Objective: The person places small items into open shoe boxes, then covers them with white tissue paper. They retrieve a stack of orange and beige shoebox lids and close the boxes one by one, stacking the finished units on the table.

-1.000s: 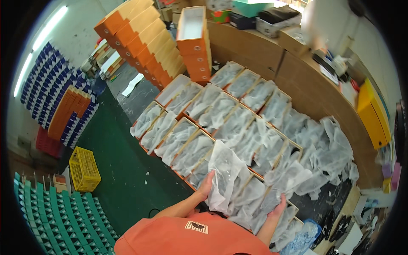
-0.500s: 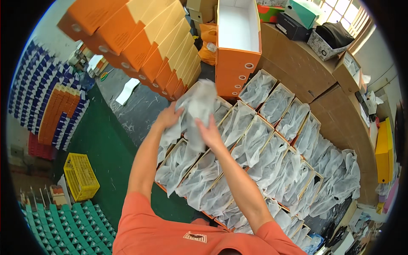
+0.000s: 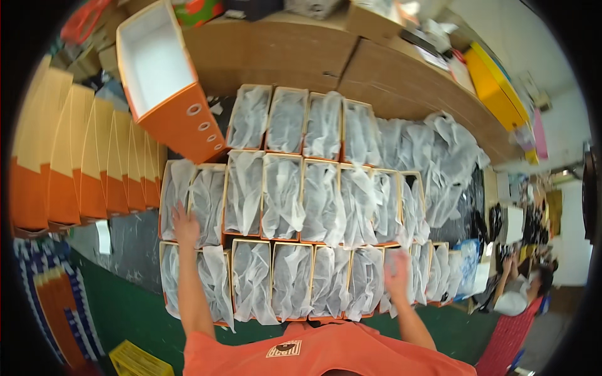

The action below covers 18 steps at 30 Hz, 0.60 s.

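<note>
Rows of open orange shoe boxes cover the dark table, each filled with a bundle in thin white wrapping. My left hand rests with fingers stretched out on the wrapped bundle in the leftmost box of the middle row. Over the front row, toward its right part, my right hand hovers near a wrapped bundle; motion blurs its fingers. What lies inside the wrapping is hidden.
Empty orange boxes are stacked high at the back left, beside more nested orange boxes. Loose white-wrapped bundles lie right of the boxes. A cardboard-coloured partition borders the back. Another person is at far right.
My view has swung to the right. Both hands held a white-wrapped bundle before; now they are apart, the left on a bundle in a box, the right farther right over the front row.
</note>
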{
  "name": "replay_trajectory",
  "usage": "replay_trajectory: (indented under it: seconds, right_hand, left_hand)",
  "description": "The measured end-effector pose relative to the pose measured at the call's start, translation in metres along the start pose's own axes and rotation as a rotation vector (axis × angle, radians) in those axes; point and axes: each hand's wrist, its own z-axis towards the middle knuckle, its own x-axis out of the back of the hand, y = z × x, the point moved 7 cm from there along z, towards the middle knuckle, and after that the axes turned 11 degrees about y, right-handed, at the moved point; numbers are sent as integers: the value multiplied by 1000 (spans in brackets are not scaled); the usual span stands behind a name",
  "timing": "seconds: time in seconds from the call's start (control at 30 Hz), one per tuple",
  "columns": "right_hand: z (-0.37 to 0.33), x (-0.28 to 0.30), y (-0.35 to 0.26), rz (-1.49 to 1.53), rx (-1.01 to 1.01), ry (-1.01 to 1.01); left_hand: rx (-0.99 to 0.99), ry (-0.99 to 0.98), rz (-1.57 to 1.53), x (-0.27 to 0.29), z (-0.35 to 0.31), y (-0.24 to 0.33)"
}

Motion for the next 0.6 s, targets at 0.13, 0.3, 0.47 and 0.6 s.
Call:
replay_trajectory:
  seconds: [0.13, 0.3, 0.47, 0.6]
  right_hand:
    - [-63, 62, 145, -340, -353, 216]
    - [-127, 28, 166, -321, -251, 165]
    - [-128, 36, 162, -78, -334, 167]
    - [-131, 50, 169, -2, -243, 153]
  left_hand:
    - [-288, 68, -178, 11, -113, 119]
    - [-481, -283, -91, 23, -331, 240]
    - [-361, -259, -139, 21, -424, 216]
    - [-405, -246, -176, 28, -461, 195]
